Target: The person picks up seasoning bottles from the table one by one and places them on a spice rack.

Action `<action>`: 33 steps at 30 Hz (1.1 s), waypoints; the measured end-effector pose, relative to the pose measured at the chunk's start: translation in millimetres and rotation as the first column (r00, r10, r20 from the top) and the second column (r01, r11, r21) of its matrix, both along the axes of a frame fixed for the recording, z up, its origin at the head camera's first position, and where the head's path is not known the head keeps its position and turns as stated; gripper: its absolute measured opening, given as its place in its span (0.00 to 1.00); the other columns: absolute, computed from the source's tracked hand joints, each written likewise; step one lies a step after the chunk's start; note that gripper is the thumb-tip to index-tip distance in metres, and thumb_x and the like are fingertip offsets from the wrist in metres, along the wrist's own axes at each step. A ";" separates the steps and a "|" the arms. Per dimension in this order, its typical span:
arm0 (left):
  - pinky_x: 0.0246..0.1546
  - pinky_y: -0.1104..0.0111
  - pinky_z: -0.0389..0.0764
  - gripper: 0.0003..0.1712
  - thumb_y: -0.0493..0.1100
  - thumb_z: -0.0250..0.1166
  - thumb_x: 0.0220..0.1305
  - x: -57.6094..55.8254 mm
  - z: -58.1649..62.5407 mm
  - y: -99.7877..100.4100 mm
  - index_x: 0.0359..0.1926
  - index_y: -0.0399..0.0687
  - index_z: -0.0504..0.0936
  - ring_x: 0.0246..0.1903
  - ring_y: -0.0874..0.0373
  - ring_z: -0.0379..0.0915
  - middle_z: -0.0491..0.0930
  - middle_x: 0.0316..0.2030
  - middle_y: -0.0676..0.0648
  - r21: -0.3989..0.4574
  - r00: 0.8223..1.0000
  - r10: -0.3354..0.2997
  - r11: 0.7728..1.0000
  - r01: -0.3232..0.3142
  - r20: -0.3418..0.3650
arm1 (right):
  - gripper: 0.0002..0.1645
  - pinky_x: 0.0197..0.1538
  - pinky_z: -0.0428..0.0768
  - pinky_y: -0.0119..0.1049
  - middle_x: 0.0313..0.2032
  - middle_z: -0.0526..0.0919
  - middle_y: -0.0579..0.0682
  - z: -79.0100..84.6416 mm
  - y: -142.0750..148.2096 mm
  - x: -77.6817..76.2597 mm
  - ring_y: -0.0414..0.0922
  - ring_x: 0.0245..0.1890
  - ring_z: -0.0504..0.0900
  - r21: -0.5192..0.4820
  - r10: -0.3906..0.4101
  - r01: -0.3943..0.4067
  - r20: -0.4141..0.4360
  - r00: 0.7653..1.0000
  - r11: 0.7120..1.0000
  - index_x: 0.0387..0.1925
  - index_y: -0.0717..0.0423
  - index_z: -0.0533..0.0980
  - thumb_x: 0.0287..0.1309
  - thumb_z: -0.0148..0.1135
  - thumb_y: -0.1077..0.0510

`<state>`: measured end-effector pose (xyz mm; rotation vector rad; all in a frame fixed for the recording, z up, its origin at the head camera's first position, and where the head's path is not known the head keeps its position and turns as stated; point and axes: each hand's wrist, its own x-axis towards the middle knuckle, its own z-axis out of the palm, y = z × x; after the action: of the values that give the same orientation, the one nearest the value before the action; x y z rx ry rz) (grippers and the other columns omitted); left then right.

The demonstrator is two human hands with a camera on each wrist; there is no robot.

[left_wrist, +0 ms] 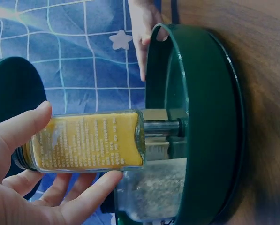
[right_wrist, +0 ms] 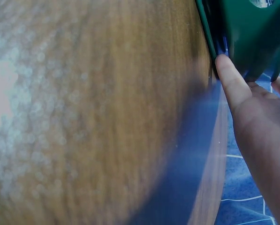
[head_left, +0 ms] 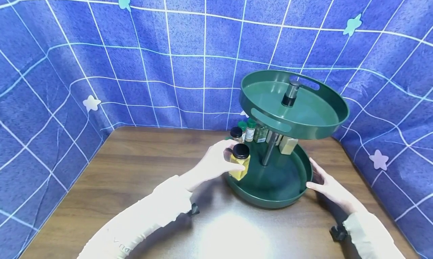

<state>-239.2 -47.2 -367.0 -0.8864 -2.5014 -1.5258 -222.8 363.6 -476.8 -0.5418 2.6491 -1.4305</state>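
Observation:
My left hand (head_left: 214, 161) grips a square glass spice jar of yellow powder (head_left: 239, 167) with a black lid. In the left wrist view the jar (left_wrist: 88, 140) lies sideways across the picture, thumb on one side and fingers on the other. It hangs over the left part of the lower tray (head_left: 280, 187) of a green two-tier rack. At the tray's right side, my right hand (head_left: 329, 185) touches the outer wall with thumb and fingers spread along it. The thumb (right_wrist: 231, 79) shows against the green rim in the right wrist view.
Overhead, the upper tray (head_left: 264, 95) covers part of the lower one. A black-lidded jar (head_left: 236, 135), green-capped bottles (head_left: 250, 130), a green-labelled container (head_left: 261, 134) and a beige block-shaped container (head_left: 287, 145) stand along the lower tray's back. A metal post (head_left: 268, 150) joins the tiers.

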 end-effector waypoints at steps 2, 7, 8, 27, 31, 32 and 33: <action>0.47 0.65 0.76 0.30 0.43 0.78 0.40 0.9 -3.6 2.2 0.48 0.48 0.79 0.44 0.60 0.74 0.80 0.45 0.52 -0.011 1.000 0.013 1.000 -0.013 -0.013 | 0.50 0.51 0.63 0.12 0.69 0.48 0.71 0.1 -0.3 -0.2 0.74 0.61 0.56 -0.004 0.004 -0.004 -0.001 1.000 1.000 0.74 0.52 0.38 0.62 0.58 0.63; 0.45 0.66 0.76 0.32 0.46 0.79 0.39 2.4 -13.0 5.2 0.48 0.48 0.78 0.43 0.60 0.73 0.79 0.45 0.51 -0.059 0.995 0.030 0.998 -0.036 -0.090 | 0.50 0.51 0.63 0.12 0.69 0.48 0.71 -0.3 -0.3 -0.1 0.74 0.61 0.56 0.000 0.003 -0.003 -0.005 1.000 1.000 0.74 0.53 0.38 0.62 0.58 0.63; 0.45 0.67 0.76 0.32 0.46 0.79 0.39 2.6 -14.5 5.4 0.48 0.47 0.78 0.43 0.59 0.73 0.79 0.45 0.51 -0.065 0.993 0.033 0.997 -0.040 -0.112 | 0.50 0.51 0.63 0.12 0.69 0.48 0.71 -0.3 -0.3 -0.1 0.74 0.61 0.56 0.001 0.002 -0.002 -0.006 1.000 1.000 0.74 0.53 0.38 0.62 0.58 0.63; 0.42 0.68 0.77 0.32 0.48 0.78 0.41 3.5 -32.5 9.9 0.48 0.44 0.77 0.42 0.58 0.72 0.77 0.47 0.48 -0.120 0.978 0.060 0.989 -0.085 -0.200 | 0.49 0.51 0.62 0.11 0.69 0.49 0.71 1.0 -1.5 1.6 0.65 0.63 0.59 0.016 -0.009 0.009 -0.009 1.000 1.000 0.74 0.51 0.39 0.62 0.58 0.62; 0.41 0.69 0.77 0.31 0.48 0.78 0.40 3.3 -37.1 12.4 0.47 0.45 0.77 0.40 0.59 0.71 0.77 0.45 0.49 -0.122 0.970 0.062 0.988 -0.093 -0.237 | 0.49 0.52 0.62 0.12 0.69 0.49 0.70 0.8 -1.0 2.1 0.57 0.64 0.62 0.019 -0.014 0.014 -0.005 1.000 1.000 0.74 0.51 0.39 0.62 0.58 0.62; 0.41 0.69 0.77 0.31 0.48 0.78 0.40 3.5 -38.1 13.1 0.47 0.45 0.77 0.40 0.59 0.71 0.76 0.45 0.49 -0.123 0.968 0.061 0.988 -0.093 -0.245 | 0.49 0.51 0.62 0.12 0.69 0.49 0.70 0.7 -0.8 2.2 0.55 0.64 0.62 0.024 -0.018 0.018 -0.006 1.000 1.000 0.74 0.50 0.39 0.62 0.58 0.61; 0.42 0.69 0.77 0.31 0.48 0.78 0.40 3.9 -39.1 13.6 0.47 0.45 0.77 0.41 0.59 0.71 0.76 0.45 0.49 -0.126 0.966 0.061 0.988 -0.095 -0.251 | 0.49 0.51 0.62 0.12 0.69 0.49 0.70 0.5 -0.4 2.3 0.53 0.64 0.62 0.027 -0.023 0.023 -0.003 1.000 0.999 0.74 0.50 0.39 0.62 0.58 0.61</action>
<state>-235.2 -33.6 -406.1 -0.9200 -2.4490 -1.1530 -220.5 363.2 -476.3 -0.5129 2.6817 -1.3983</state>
